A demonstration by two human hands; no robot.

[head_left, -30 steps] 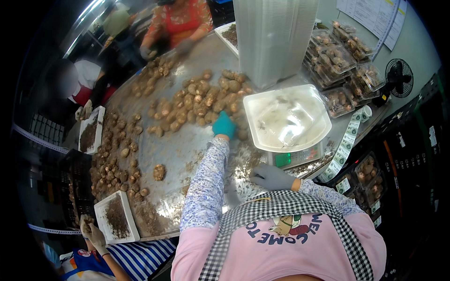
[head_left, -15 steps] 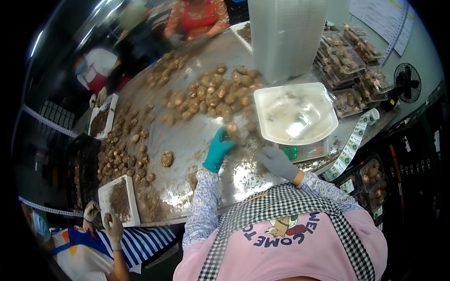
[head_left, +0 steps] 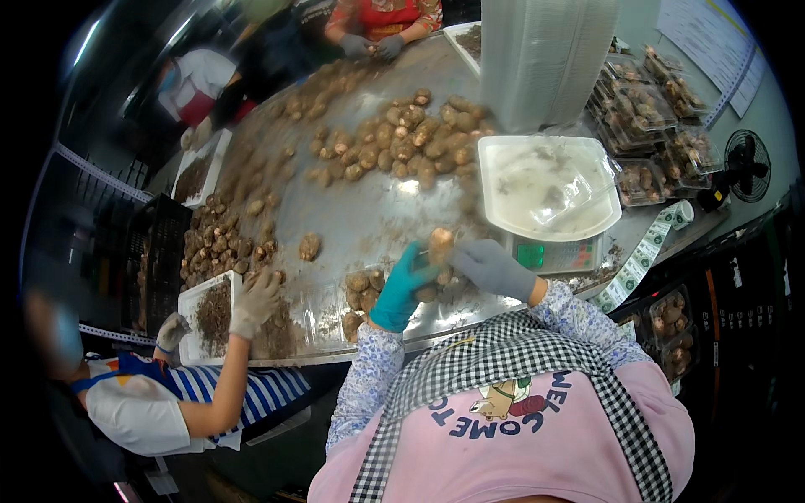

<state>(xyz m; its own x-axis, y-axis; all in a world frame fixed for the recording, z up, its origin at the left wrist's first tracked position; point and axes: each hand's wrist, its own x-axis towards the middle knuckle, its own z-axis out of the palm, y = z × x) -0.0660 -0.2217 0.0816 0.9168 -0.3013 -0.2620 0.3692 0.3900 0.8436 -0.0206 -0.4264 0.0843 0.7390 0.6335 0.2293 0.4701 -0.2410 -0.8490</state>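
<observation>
In front of my apron, my left hand (head_left: 399, 290) in a teal glove curls its fingers around the side of a small brown taro (head_left: 441, 241) with a pale end. From the other side my right hand (head_left: 496, 268), in a grey glove, presses its fingertips against the same taro; motion blurs the contact a little. More taros (head_left: 362, 295) sit in a clear plastic box by my left wrist. Beyond my hands lies a large heap of taros (head_left: 406, 142). Right of it, a white basin (head_left: 545, 228) with clear plastic in it rests on a scale (head_left: 563, 255).
Tall stacked clear trays (head_left: 537, 67) stand behind the basin, with filled clear packs (head_left: 633, 105) beside them. A label roll (head_left: 681, 215) trails along the right edge near a black fan (head_left: 746, 166). Co-workers handle taros and white dirt trays (head_left: 194, 298) at left and far side.
The view has shifted slightly. My left hand has lifted the taro, and my right hand has come in to meet it. The nearby co-worker's gloved hand has reached over the taros at left.
</observation>
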